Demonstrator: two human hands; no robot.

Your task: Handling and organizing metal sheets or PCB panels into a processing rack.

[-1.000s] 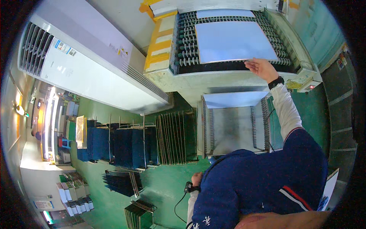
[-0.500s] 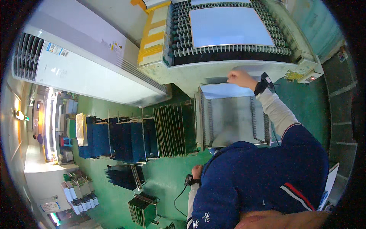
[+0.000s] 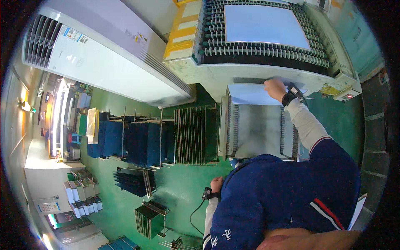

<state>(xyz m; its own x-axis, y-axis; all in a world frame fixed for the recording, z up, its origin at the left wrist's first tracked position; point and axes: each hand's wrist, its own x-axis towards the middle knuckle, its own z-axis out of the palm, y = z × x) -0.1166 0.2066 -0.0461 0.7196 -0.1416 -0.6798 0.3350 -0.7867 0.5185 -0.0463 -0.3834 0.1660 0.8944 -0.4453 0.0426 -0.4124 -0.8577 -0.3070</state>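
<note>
Green floor (image 3: 187, 179) surrounds us. Just left of our right hand (image 3: 275, 90), a flat, pale-blue rectangular panel (image 3: 249, 95) sits in a slotted grey rack (image 3: 233, 129); we judge it stiff, slippery, best held by its edges. We cannot tell whether that hand, or our left hand (image 3: 216, 184) lower left, is closed.

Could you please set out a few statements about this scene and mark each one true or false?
1. The right hand is near the pale sheet at the far end of the slotted rack. True.
2. The left hand is on the conveyor. False: the left hand is down beside the body.
3. A large pale panel lies on the conveyor's rollers. True.
4. The floor is red. False: the floor is green.
5. The white louvred unit stands right of the conveyor. False: the white louvred unit is to its left.
</note>
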